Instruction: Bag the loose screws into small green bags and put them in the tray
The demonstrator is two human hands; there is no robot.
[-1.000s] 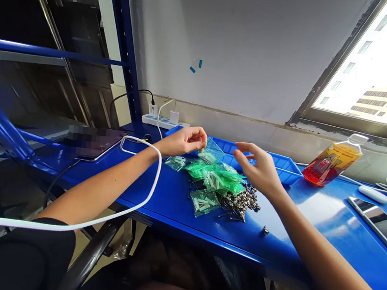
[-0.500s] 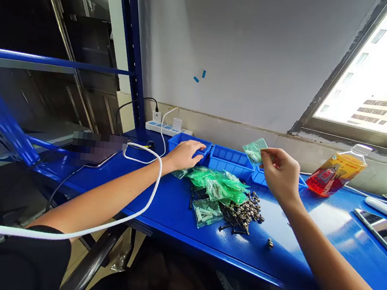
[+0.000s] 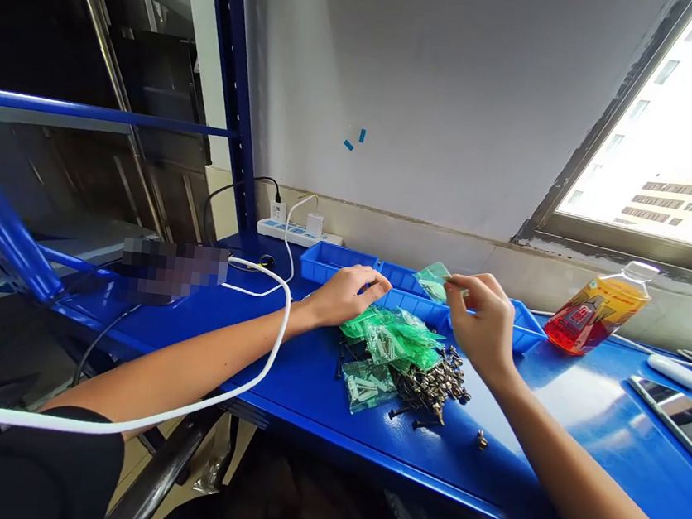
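Observation:
My right hand (image 3: pixel 484 321) pinches a corner of a small clear green plastic bag (image 3: pixel 432 281) with pale pieces inside, held up over the blue bins. My left hand (image 3: pixel 351 295) hovers at the front of the left blue bin (image 3: pixel 339 265), its thumb and fingers curved towards each other with a gap between and nothing seen in them. Below both hands lies a heap of green plastic bags (image 3: pixel 393 336). One bag of white plugs (image 3: pixel 367 385) lies at its front. Beside the heap is a pile of metal screws and bolts (image 3: pixel 441 383).
A middle bin (image 3: pixel 421 308) and a right bin (image 3: pixel 529 329) line the wall. A drink bottle (image 3: pixel 599 309) stands at the right, near a phone (image 3: pixel 681 418). A white cable (image 3: pixel 245 381) crosses over my left forearm. One loose bolt (image 3: pixel 481 439) lies apart.
My left hand has moved right and down, away from above the left bin, its fingers drawing closer together. My right hand has brought the small bag slightly left and lower.

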